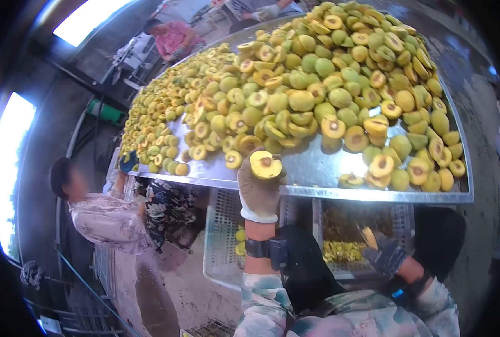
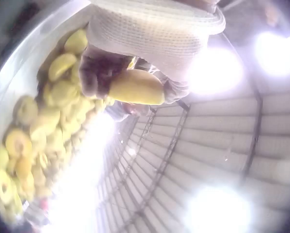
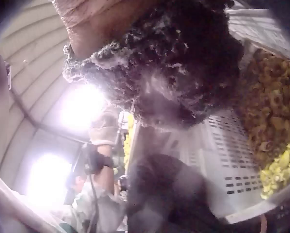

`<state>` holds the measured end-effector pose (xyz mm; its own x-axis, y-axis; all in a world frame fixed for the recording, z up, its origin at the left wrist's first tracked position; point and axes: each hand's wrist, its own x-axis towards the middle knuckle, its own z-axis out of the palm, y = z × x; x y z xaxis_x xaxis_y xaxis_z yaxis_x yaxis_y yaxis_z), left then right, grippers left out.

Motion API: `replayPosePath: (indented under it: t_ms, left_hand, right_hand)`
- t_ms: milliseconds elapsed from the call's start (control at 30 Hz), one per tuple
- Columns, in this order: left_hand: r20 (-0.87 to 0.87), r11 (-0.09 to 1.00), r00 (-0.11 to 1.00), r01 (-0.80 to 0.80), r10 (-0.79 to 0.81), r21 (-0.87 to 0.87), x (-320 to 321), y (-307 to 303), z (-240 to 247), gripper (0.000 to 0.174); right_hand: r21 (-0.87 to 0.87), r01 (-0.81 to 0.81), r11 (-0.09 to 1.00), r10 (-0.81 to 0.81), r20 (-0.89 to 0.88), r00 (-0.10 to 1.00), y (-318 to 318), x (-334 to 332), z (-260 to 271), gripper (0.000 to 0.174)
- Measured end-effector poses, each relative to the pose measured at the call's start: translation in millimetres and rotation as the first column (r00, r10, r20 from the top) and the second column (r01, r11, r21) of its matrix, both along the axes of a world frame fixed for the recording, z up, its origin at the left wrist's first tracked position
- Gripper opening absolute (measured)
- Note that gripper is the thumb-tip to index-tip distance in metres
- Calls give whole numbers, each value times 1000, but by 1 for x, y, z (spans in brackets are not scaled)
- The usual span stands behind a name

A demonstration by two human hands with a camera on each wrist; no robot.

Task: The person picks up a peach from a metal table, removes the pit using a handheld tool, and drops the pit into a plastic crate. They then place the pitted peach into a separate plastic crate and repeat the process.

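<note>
In the head view my left hand (image 1: 259, 194), in a tan and white glove, holds up a yellow-green plum half (image 1: 265, 166) at the near edge of a metal tray table (image 1: 311, 168). Its cut face shows a brown pit. The left wrist view shows that plum half (image 2: 136, 87) edge-on between thumb and fingers. Lower right, my right hand (image 1: 386, 257), in a dark knit glove, grips a small tool with a tan handle (image 1: 369, 237) over a crate. The right wrist view shows only the dark glove (image 3: 169, 63); the tool is hidden there.
A large heap of whole and halved plums (image 1: 295, 84) covers much of the tray table. Below its raised rim stand a white crate (image 1: 219, 241) with several plums and a crate (image 1: 317, 224) of yellow scraps. A seated person (image 1: 109, 219) works at left; others are across the table.
</note>
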<state>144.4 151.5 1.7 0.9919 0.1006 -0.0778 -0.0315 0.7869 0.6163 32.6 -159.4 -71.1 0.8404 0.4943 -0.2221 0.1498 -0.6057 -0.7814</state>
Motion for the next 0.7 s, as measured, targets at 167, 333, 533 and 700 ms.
replayPosePath:
  t_ms: [167, 333, 533, 700]
  left_hand:
    - [-57, 980, 991, 110, -121, -167, -33, -42, 12, 49]
    - [-86, 969, 967, 236, -242, -69, -63, -63, 7, 60]
    - [-269, 968, 937, 243, -221, 53, -88, -84, 7, 61]
    - [-433, 960, 892, 220, -127, 173, -103, -101, 23, 60]
  right_hand:
    - [90, 6, 996, -25, 209, 978, 20, 4, 61, 44]
    - [90, -39, 995, 22, 186, 982, 34, 2, 88, 44]
    - [91, 9, 996, -14, 53, 998, 44, -5, 106, 42]
    - [192, 50, 980, -89, 204, 975, 45, -14, 100, 27]
